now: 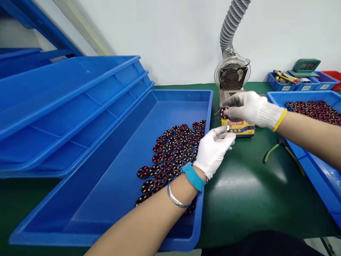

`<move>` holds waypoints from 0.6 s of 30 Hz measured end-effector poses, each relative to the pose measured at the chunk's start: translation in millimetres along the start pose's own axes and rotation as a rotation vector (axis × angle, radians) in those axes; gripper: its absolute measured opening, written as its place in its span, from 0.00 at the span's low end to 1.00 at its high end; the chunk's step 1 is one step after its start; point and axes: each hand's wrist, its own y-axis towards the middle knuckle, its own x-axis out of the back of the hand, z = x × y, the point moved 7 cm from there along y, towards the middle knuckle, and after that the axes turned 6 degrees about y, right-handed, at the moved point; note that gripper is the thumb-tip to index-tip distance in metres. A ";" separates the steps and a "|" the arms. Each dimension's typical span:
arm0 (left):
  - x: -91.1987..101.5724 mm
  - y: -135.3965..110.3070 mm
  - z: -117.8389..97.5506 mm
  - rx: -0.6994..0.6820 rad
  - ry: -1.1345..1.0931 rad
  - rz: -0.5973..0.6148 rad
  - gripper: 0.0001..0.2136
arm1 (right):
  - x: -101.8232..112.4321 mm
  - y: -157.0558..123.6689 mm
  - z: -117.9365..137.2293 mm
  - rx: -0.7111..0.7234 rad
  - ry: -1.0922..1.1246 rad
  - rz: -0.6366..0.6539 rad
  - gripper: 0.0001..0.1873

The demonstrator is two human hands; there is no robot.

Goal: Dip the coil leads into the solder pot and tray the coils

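My right hand (249, 108), in a white glove with a yellow cuff edge, pinches a small round black motor stator (223, 113) with copper-coloured windings, just above the front of a yellow and blue solder pot unit (238, 128) with a red digital display. My left hand (214, 149), also gloved, hovers at the right rim of a blue tray (117, 163). Its fingers are loosely bent and apart, with nothing visible between them. In that tray, many similar stators (168, 157) with copper and red windings stand in rows, partly hidden by my left arm.
A fan with a grey duct hose (231, 25) stands behind the unit. Green-handled pliers (282, 147) lie right on the green table (239, 199). Another blue tray (303, 95) holds a heap of stators (317, 109). Stacked blue trays (74, 106) rise at left; small bins (286, 85) sit at back right.
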 end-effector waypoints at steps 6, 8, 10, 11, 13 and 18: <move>2.0 4.3 3.0 -0.006 -0.084 0.003 0.11 | -26.8 -30.7 -1.5 0.049 0.080 0.170 0.24; 2.0 4.4 3.1 0.000 -0.060 0.015 0.12 | -25.5 -33.5 -5.3 0.009 0.138 0.220 0.19; 2.0 4.0 2.3 0.004 -0.038 0.024 0.13 | -24.6 -34.1 -10.2 -0.048 0.197 0.272 0.16; 1.6 3.8 1.8 0.005 -0.033 0.031 0.14 | -25.0 -33.6 -12.8 -0.079 0.233 0.298 0.15; 0.7 3.3 1.2 0.007 -0.032 0.044 0.13 | -26.8 -30.5 -17.6 -0.130 0.325 0.336 0.13; -2.9 2.3 2.3 0.018 0.009 0.098 0.15 | -9.6 -1.0 -35.5 -0.175 0.440 0.172 0.11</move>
